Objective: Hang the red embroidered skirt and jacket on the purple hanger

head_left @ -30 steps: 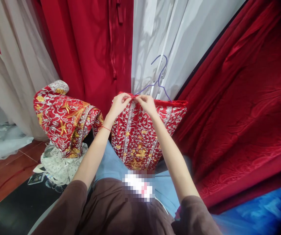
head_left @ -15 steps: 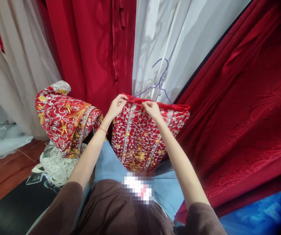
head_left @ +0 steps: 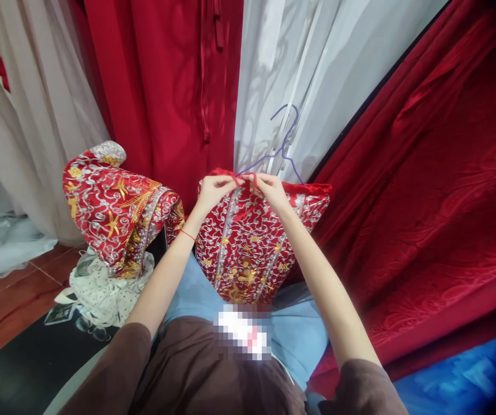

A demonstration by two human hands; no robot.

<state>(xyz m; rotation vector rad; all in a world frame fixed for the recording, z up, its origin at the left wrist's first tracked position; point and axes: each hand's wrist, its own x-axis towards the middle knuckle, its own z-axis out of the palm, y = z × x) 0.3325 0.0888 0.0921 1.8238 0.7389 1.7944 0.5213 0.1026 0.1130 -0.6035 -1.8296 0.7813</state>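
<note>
A: What does each hand hold?

B: The left hand (head_left: 214, 193) and the right hand (head_left: 274, 191) each form a narrow pinch on a thin red cord (head_left: 255, 181), which loops over the right fingers. Whether the left pinch also includes the fabric edge cannot be told.

A: Where is the garment in relation to this grip?

B: The red embroidered garment (head_left: 248, 242) extends directly below the grip, in front of the person's lap. Its red top band (head_left: 311, 188) is level with the fingers, and a purple hanger (head_left: 297, 117) rises behind it.

A: And its axes?

B: The band runs crosswise, its right end slightly lower than its left. Silver stripes (head_left: 226, 230) descend from it toward the lap, marking the lengthwise direction. The cord therefore sits at the upper edge, left of the band's middle.

A: Which hand is nearer to which part?

B: The left hand is nearer the band's left end; the right hand is nearer its middle and the hanger. The fingertips are close together, though contact between them is unclear. A second embroidered piece (head_left: 113, 207) lies to the left, near the left wrist.
</note>
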